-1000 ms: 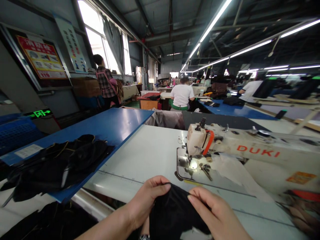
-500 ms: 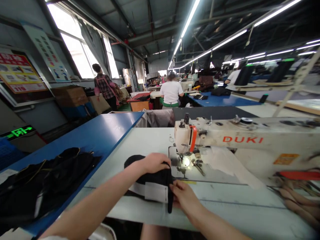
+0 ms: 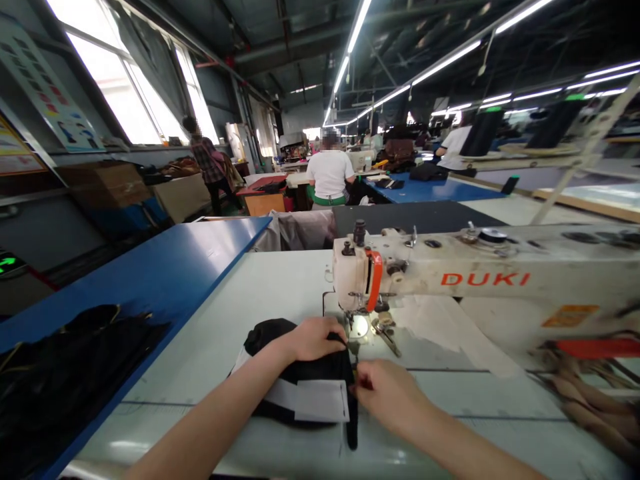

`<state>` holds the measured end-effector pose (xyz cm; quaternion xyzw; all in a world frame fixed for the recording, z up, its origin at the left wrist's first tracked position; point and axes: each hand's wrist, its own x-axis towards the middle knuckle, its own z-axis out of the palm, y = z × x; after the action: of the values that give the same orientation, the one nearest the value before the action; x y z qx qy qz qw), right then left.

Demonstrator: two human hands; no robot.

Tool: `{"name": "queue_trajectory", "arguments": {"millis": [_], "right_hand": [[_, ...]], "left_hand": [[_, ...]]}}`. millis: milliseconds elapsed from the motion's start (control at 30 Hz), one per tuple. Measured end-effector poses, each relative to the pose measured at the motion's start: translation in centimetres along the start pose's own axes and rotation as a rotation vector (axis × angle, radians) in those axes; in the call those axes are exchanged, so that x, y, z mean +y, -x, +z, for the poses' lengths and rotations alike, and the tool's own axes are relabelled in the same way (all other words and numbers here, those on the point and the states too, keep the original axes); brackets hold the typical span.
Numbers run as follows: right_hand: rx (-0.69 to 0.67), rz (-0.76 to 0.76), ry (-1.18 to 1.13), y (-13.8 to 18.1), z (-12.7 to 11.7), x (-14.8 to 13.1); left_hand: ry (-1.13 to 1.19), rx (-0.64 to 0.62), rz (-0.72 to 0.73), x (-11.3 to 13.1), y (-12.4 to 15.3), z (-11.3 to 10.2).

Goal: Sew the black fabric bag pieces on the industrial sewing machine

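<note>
A black fabric piece [image 3: 320,370] lies on the pale sewing table, with a white rectangular patch [image 3: 321,400] on its near part. My left hand [image 3: 317,339] rests over its far part, fingers and thumb closed on the cloth near the right edge. At that same edge, lower down, my right hand [image 3: 385,390] pinches the fabric between thumb and curled fingers. A narrow black strip [image 3: 353,427] hangs towards me below the pinch. Just beyond the fabric's upper right corner is the lit needle area [image 3: 358,327] of the sewing machine [image 3: 353,273].
More dark garments [image 3: 80,380] lie on the blue table [image 3: 200,257] at left. White cloth [image 3: 450,327] sits under the machine arm. A seated person in a white top [image 3: 330,177] works ahead; another person [image 3: 215,167] stands by the windows. Thread cones [image 3: 483,132] stand at right.
Both hands and the black fabric have moved right relative to the machine, bringing the fabric's edge closer to the needle. The camera view has turned slightly right.
</note>
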<state>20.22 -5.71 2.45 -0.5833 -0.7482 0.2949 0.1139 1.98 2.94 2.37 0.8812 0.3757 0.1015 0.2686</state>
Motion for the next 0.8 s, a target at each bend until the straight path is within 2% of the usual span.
{"name": "queue_trajectory", "arguments": {"millis": [100,200,400,567,800], "right_hand": [[0.146,-0.249,0.136,0.3,-0.2,0.5],[0.176,-0.487,0.235,0.3,0.0,1.3],[0.229,-0.724,0.287,-0.5,0.5,2.6],[0.253,-0.810,0.320,-1.7,0.5,3.6],[0.260,-0.755,0.360,-3.6,-0.3,4.7]], "left_hand": [[-0.006,0.016,-0.001,0.0,-0.3,0.0],[-0.008,0.024,-0.012,0.0,-0.5,0.0],[0.043,0.004,0.020,-0.3,-0.9,-0.4],[0.087,0.023,0.008,-1.0,-1.9,-0.5],[0.110,0.092,-0.107,-2.8,-4.5,-0.5]]}}
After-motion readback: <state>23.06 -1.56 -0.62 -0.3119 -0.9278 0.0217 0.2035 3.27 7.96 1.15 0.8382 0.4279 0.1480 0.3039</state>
